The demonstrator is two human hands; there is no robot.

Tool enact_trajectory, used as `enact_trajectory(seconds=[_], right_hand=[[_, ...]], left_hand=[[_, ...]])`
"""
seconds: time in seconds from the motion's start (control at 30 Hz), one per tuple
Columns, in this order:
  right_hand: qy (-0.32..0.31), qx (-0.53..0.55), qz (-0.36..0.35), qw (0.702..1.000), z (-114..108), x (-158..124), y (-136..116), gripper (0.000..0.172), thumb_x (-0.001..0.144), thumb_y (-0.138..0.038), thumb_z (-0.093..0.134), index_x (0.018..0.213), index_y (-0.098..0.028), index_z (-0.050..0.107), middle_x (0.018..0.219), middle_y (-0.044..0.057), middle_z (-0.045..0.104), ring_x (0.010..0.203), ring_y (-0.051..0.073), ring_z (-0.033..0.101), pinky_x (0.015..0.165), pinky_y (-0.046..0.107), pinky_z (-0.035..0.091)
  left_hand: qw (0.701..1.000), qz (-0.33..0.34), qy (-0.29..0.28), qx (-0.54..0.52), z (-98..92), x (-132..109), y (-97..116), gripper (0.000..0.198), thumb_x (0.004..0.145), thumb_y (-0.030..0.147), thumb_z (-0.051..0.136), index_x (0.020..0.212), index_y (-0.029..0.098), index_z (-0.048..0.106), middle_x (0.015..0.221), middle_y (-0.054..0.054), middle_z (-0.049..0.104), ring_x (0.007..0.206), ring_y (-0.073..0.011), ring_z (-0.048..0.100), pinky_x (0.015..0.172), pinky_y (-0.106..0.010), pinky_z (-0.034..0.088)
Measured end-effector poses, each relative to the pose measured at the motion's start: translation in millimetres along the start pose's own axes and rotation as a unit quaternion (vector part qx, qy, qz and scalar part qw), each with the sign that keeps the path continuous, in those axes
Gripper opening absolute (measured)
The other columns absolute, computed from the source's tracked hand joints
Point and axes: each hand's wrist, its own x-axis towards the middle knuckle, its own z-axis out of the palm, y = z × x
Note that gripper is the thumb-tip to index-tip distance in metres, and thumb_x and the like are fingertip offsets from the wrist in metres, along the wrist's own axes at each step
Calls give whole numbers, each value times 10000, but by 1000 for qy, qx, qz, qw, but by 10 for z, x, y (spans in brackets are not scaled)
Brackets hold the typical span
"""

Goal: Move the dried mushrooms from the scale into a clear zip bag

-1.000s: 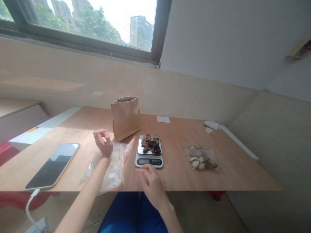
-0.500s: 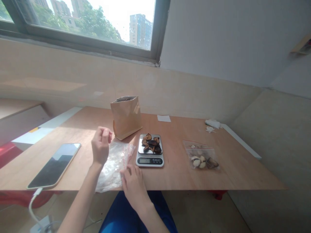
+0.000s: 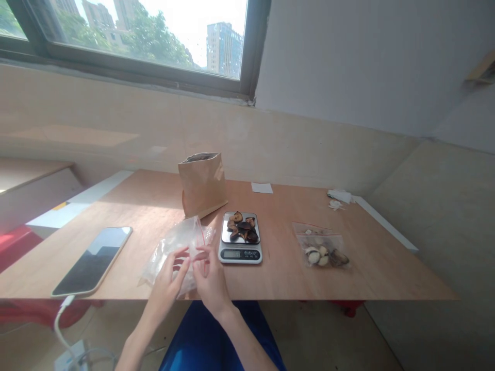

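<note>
1. Left hand (image 3: 169, 281): fingers curled, thumb and fingertips pinching the near edge of a clear zip bag (image 3: 176, 246).
2. Right hand (image 3: 212, 282): just beside the left, fingertips nearly meeting it. It pinches the same bag near its red zip strip (image 3: 201, 242).
3. Clear zip bag: crumpled and lifted at the end the hands hold, its far end resting on the table (image 3: 278, 281) near the front edge. It appears empty, though the glare on the plastic makes this uncertain. Cannot tell whether its mouth is open.
4. Just right of the bag is a small digital scale (image 3: 240, 251), display toward the person. Dark dried pieces (image 3: 242, 230) are heaped on its platform.
5. Behind the bag and scale a brown paper bag (image 3: 203, 183) stands upright with its top open.
6. Left of the hands, well apart, a phone (image 3: 94, 259) lies flat with a dark screen. A white cable (image 3: 62, 319) hangs from its near end below the table edge.
7. Right of the scale a second zip bag (image 3: 323, 250) lies flat, holding pale and dark pieces.
8. Far side of the table: a white paper slip (image 3: 262, 187) and white scraps (image 3: 337, 198) near the right corner.
</note>
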Motion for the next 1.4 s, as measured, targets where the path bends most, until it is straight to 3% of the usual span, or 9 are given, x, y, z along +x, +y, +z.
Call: enact_trajectory(seconds=[0.23, 0.37, 0.5, 0.63, 0.77, 0.97, 1.1, 1.23, 1.4], right_hand=[[-23, 51, -70, 996, -77, 120, -305, 249, 875, -148, 370, 1042, -213, 543, 1024, 29, 620, 996, 137, 562, 894, 275, 435], [84, -33, -91, 992, -99, 181, -316, 250, 823, -172, 464, 1067, -219, 483, 1066, 61, 557, 1061, 177, 490, 951, 349, 378], [173, -6, 12, 985, -160, 278, -259, 350, 754, -257, 566, 1066, -203, 417, 1112, 104, 496, 1016, 208, 479, 886, 375, 403], [116, 135, 147, 973, -336, 384, -154, 171, 773, -340, 531, 852, -192, 496, 799, 10, 550, 723, 140, 531, 667, 260, 440], [76, 158, 168, 970, -553, 434, -84, 176, 730, -348, 567, 740, -176, 527, 677, -23, 530, 608, 113, 496, 569, 226, 406], [34, -52, -1, 998, -880, 453, -25, 208, 827, -352, 480, 919, -185, 564, 948, 56, 562, 887, 175, 535, 799, 317, 444], [64, -257, -54, 963, -1095, 455, 204, 293, 829, -266, 483, 1113, -211, 528, 1189, 113, 443, 1144, 244, 415, 967, 444, 357], [14, -359, -53, 932, -1190, 446, 433, 424, 844, -298, 475, 1264, -249, 435, 1334, 123, 325, 1245, 286, 324, 986, 493, 337], [-38, -387, -72, 919, -1185, 464, 520, 432, 860, -329, 463, 1285, -258, 428, 1364, 102, 342, 1244, 288, 329, 980, 495, 358]], left_hand=[[997, 5, 42, -59, -39, 4, 383, 289, 740, 490, 523, 897, 251, 561, 854, -43, 645, 793, -216, 629, 704, -327, 502], [994, 23, 90, -61, -13, 1, 532, 285, 767, 478, 495, 886, 242, 603, 743, -26, 615, 718, -197, 604, 629, -301, 492], [988, 40, 130, -76, 37, 13, 625, 293, 779, 449, 506, 906, 218, 635, 635, 6, 557, 576, -142, 524, 562, -258, 453], [973, 55, 208, -86, 61, 56, 716, 286, 788, 405, 515, 880, 175, 657, 572, 32, 515, 513, -98, 469, 531, -214, 405], [942, 58, 317, -93, 59, 146, 828, 249, 792, 366, 518, 771, 157, 652, 491, 49, 476, 485, -87, 460, 545, -206, 398], [948, 36, 296, -113, 99, 312, 972, 302, 776, 376, 526, 954, 167, 652, 444, 70, 436, 373, -77, 403, 398, -196, 327], [965, 16, 252, -70, 124, 362, 950, 330, 768, 395, 521, 956, 171, 673, 411, 66, 445, 363, -77, 406, 425, -202, 351], [973, -10, 226, -47, 177, 355, 857, 337, 772, 417, 516, 945, 180, 682, 405, 63, 448, 366, -85, 409, 431, -211, 360], [949, 13, 313, -40, 312, 368, 718, 387, 751, 458, 536, 960, 169, 687, 804, -53, 631, 661, -148, 581, 564, -257, 459]])
